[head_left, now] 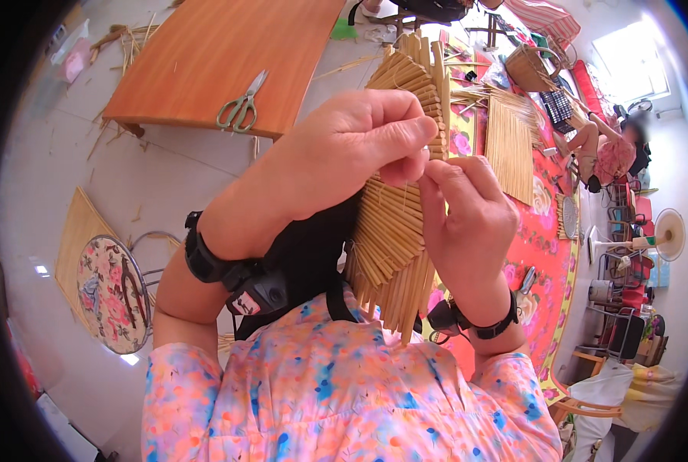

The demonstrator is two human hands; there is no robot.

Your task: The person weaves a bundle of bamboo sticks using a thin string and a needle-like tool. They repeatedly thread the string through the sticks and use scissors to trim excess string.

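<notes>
A piece made of tan plant stalks, bundled and overlapped in slanting rows, stands upright in front of my body. Over its middle, my left hand is closed, thumb pressed against curled fingers. Just right of it, my right hand pinches thumb and forefinger together, fingertips almost meeting those of the left. A tiny pale spot shows between them, too small to name. Both hands cover part of the stalk piece. Each wrist wears a black strap with a small device.
Green-handled scissors lie on an orange-brown wooden table at left. Right, a red floral cloth carries a flat stalk mat and a wicker basket. A floral-seated stool stands left; another person sits far right.
</notes>
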